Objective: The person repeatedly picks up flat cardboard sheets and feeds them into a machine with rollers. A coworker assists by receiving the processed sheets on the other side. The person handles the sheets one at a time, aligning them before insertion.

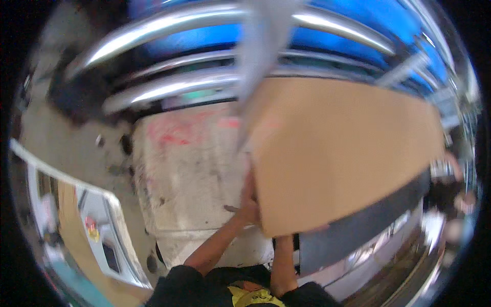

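Note:
A large brown cardboard sheet (342,153) slants over the right half of the worktable, raised above its top. My left hand (249,202) is closed at the sheet's left edge, near its lower left corner. My right forearm (284,261) reaches under the near edge of the sheet; the right hand's fingers are hidden beneath it. A pale grey, thin strip or sheet (263,46), smeared by motion, hangs in front of the rollers and comes down beside the cardboard's upper left corner.
The worn whitish worktable (179,179) carries red marks. Shiny metal rollers (174,84) and blue panels (204,37) stand beyond it. A dark grey flat surface (353,240) lies under the cardboard's right side. At left is a white-edged stand (120,215). A person's hand (465,201) shows at far right.

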Action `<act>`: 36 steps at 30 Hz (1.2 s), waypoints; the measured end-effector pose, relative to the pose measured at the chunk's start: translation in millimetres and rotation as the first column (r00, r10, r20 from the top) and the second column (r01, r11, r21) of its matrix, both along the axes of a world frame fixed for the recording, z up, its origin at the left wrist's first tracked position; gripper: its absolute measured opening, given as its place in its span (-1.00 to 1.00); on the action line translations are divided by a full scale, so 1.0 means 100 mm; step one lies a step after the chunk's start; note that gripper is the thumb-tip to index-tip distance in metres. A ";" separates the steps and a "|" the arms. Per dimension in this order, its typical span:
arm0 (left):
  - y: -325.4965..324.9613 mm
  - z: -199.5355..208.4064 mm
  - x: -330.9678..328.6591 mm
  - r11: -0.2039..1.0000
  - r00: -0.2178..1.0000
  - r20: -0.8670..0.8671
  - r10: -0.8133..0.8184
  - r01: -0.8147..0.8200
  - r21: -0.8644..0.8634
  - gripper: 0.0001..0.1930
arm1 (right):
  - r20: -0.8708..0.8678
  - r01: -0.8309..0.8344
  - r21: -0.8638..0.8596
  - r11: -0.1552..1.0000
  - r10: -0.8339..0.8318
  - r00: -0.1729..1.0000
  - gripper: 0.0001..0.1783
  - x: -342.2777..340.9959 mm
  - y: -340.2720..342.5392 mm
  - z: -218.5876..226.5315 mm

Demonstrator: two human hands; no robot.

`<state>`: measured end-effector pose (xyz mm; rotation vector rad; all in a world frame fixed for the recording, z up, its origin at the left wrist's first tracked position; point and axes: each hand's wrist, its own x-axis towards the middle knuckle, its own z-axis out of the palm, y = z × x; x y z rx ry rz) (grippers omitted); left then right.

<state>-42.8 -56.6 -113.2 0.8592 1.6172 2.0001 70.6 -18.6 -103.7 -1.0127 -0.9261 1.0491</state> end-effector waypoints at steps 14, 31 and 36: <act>0.12 1.65 0.46 0.846 0.378 -0.784 -0.493 -0.004 -0.533 -0.04 | 0.249 0.101 0.227 0.969 -0.157 0.955 -0.19 -0.26 0.47 -0.03; 0.68 1.38 0.63 0.780 0.035 -0.791 -0.611 -0.147 -0.609 0.16 | -0.027 -0.454 -0.198 0.868 0.459 0.888 -0.49 3.05 -1.01 0.35; 0.62 1.33 0.58 0.791 0.001 -0.804 -0.594 -0.177 -0.585 0.17 | -0.125 -0.132 -0.394 0.910 0.090 0.988 -0.53 4.00 -1.53 0.07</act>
